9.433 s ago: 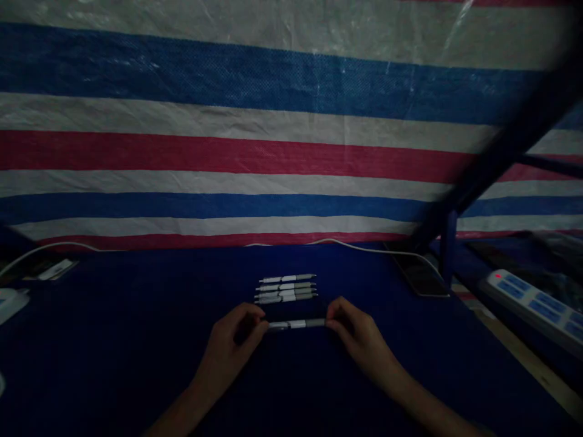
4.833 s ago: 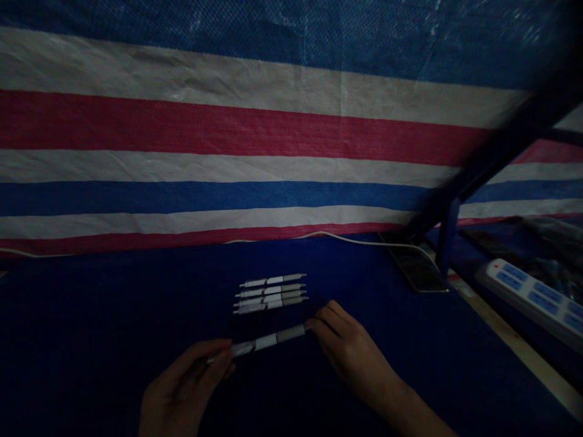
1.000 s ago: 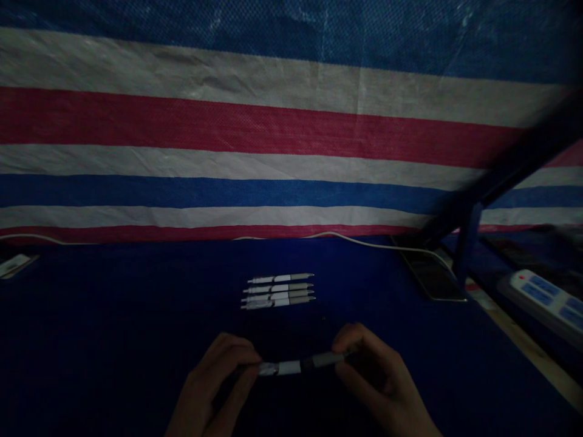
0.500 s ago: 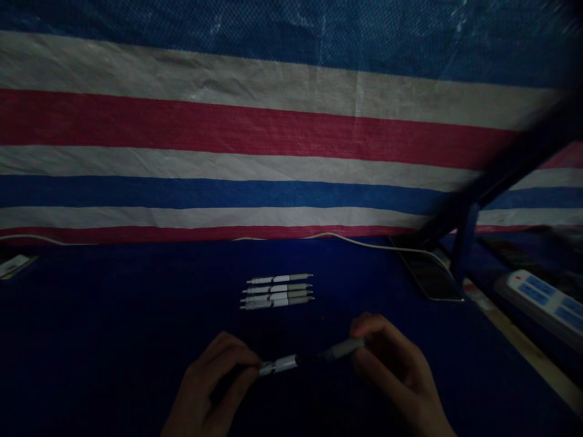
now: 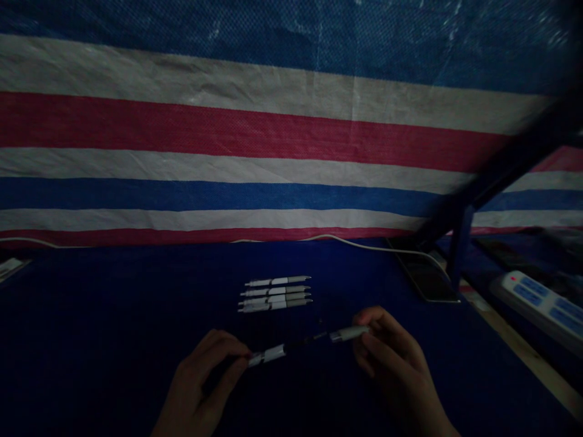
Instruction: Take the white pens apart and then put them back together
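Note:
Pinched in my left hand [image 5: 207,379] is the rear end of a white pen body [image 5: 274,352], from which a dark refill [image 5: 305,342] with a thin tip points right. My right hand [image 5: 394,358] grips a grey pen barrel [image 5: 348,334] between thumb and fingers. A small gap separates the barrel from the refill tip. Beyond my hands, several white and grey pens [image 5: 277,291] lie side by side on the dark blue table [image 5: 136,303]. A tiny dark piece [image 5: 320,320] lies near the refill; its shape is too small to tell.
A phone [image 5: 426,273] lies at the back right under a white cable [image 5: 364,246]. A white power strip [image 5: 542,303] and a dark blue slanted frame [image 5: 496,176] stand at the right. Behind hangs a striped sheet [image 5: 273,133].
The grey barrel in my right hand has come away from the refill and now sits apart from it. My left hand has shifted slightly left and up with the white pen body.

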Demonstrator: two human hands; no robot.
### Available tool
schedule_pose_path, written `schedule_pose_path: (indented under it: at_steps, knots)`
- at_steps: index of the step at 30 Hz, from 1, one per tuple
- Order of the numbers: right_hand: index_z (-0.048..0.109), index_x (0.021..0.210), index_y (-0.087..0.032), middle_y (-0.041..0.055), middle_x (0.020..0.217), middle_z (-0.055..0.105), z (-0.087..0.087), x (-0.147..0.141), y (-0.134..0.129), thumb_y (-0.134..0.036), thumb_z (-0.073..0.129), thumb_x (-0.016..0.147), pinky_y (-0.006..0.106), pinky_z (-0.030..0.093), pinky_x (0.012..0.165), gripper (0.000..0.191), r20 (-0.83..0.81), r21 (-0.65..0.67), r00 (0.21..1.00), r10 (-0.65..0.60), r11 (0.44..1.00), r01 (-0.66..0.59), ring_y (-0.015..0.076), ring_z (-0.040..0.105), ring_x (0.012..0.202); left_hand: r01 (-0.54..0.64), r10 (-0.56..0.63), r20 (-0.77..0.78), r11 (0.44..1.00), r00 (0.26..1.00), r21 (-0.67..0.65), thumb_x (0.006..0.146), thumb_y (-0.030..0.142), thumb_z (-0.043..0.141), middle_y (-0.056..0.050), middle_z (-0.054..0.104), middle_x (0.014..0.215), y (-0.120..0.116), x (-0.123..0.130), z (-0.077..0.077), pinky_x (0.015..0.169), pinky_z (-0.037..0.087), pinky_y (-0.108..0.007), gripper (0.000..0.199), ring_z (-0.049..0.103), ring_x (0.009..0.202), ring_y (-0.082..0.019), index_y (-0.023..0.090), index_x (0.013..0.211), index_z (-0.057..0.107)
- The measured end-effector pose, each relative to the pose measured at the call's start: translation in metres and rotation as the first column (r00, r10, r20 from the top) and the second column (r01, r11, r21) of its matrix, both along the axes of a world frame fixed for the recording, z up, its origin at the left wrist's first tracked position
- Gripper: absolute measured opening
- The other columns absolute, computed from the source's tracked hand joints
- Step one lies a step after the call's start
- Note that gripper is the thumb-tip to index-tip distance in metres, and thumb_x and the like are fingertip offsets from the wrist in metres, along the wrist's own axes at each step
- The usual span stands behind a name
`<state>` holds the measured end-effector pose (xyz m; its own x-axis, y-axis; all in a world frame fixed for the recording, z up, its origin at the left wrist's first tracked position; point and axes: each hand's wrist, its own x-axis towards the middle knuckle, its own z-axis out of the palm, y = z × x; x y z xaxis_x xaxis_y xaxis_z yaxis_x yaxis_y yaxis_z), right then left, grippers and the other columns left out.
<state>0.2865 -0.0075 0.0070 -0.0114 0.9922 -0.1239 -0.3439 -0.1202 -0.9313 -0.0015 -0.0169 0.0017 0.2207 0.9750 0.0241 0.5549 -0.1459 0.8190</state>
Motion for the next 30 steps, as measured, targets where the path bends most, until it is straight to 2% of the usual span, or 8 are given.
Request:
schedule_pose_path:
  at_steps: [6,14,18,21,23,25,27,30]
  knots:
    - [0.063,0.088,-0.020,-0.0033,0.064,0.053,0.005,0.003,0.002,-0.032,0.070,0.084,0.021,0.031,0.047,0.015,-0.023,-0.009,0.998,-0.064,0.998,0.064,0.0084,0.042,0.050,-0.004,0.011,0.095,0.997,0.995,-0.074,0.092,0.029,0.053,0.001,0.066,0.083,0.002,0.000,0.005,0.072,0.048,-0.028,0.018,0.066,0.079,-0.018,0.027,0.084,0.068]
    - [0.062,0.089,-0.021,0.0028,0.076,0.068,0.002,-0.001,0.003,-0.031,0.072,0.084,0.019,0.036,0.044,0.015,0.051,0.033,0.998,-0.025,0.999,0.024,0.0079,0.048,0.050,0.005,0.022,0.297,0.996,0.955,-0.092,0.088,0.027,0.059,0.002,0.064,0.076,-0.001,0.001,0.002,0.064,0.048,-0.022,0.014,0.062,0.070,-0.015,0.027,0.081,0.072]
    - [0.061,0.090,-0.023,0.0021,0.080,0.070,-0.003,-0.001,0.004,-0.031,0.071,0.085,0.018,0.039,0.045,0.014,0.116,0.038,0.993,-0.013,0.999,0.009,0.0076,0.049,0.050,0.013,-0.002,0.326,0.999,0.945,-0.032,0.087,0.024,0.060,0.002,0.066,0.074,-0.002,0.001,0.000,0.063,0.050,-0.023,0.014,0.064,0.069,-0.015,0.029,0.083,0.073]
    - [0.061,0.094,-0.025,0.0018,0.083,0.070,-0.005,0.000,0.004,-0.033,0.069,0.086,0.019,0.041,0.044,0.015,0.242,0.053,0.970,0.033,0.997,-0.047,0.0095,0.051,0.052,0.016,-0.027,0.279,0.999,0.960,0.042,0.088,0.022,0.059,0.003,0.068,0.078,-0.001,0.000,-0.002,0.064,0.052,-0.023,0.016,0.066,0.072,-0.015,0.032,0.089,0.071]
    - [0.062,0.095,-0.025,0.0018,0.083,0.071,-0.005,0.002,0.006,-0.033,0.069,0.085,0.021,0.041,0.044,0.014,0.398,0.044,0.915,0.067,0.995,-0.092,0.0103,0.051,0.051,0.010,-0.032,0.157,0.990,0.987,0.143,0.089,0.021,0.058,0.004,0.070,0.080,0.001,-0.002,-0.002,0.065,0.054,-0.023,0.016,0.068,0.074,-0.015,0.033,0.090,0.070]
    - [0.063,0.094,-0.025,0.0022,0.086,0.071,-0.004,0.004,0.008,-0.032,0.067,0.086,0.024,0.044,0.048,0.011,0.565,0.047,0.822,0.078,0.991,-0.126,0.0133,0.057,0.056,0.010,-0.013,0.011,0.967,1.000,0.255,0.090,0.022,0.059,0.004,0.071,0.081,0.004,-0.004,-0.004,0.065,0.056,-0.024,0.014,0.068,0.075,-0.015,0.032,0.090,0.068]
    - [0.064,0.093,-0.025,0.0035,0.092,0.070,-0.003,0.008,0.011,-0.027,0.063,0.086,0.030,0.050,0.061,0.007,0.690,0.101,0.723,0.046,0.982,-0.159,0.0197,0.064,0.073,0.017,0.009,-0.076,0.942,0.997,0.336,0.090,0.022,0.059,0.003,0.072,0.082,0.008,-0.006,-0.007,0.067,0.056,-0.028,0.013,0.067,0.076,-0.017,0.031,0.091,0.068]
    - [0.064,0.089,-0.025,0.0062,0.103,0.066,-0.004,0.011,0.016,-0.016,0.060,0.083,0.043,0.048,0.085,0.012,0.822,0.199,0.569,-0.029,0.951,-0.239,0.0277,0.060,0.100,0.030,0.028,-0.146,0.924,0.989,0.382,0.089,0.021,0.060,0.001,0.073,0.086,0.012,-0.009,-0.014,0.072,0.054,-0.038,0.013,0.066,0.079,-0.021,0.030,0.093,0.069]
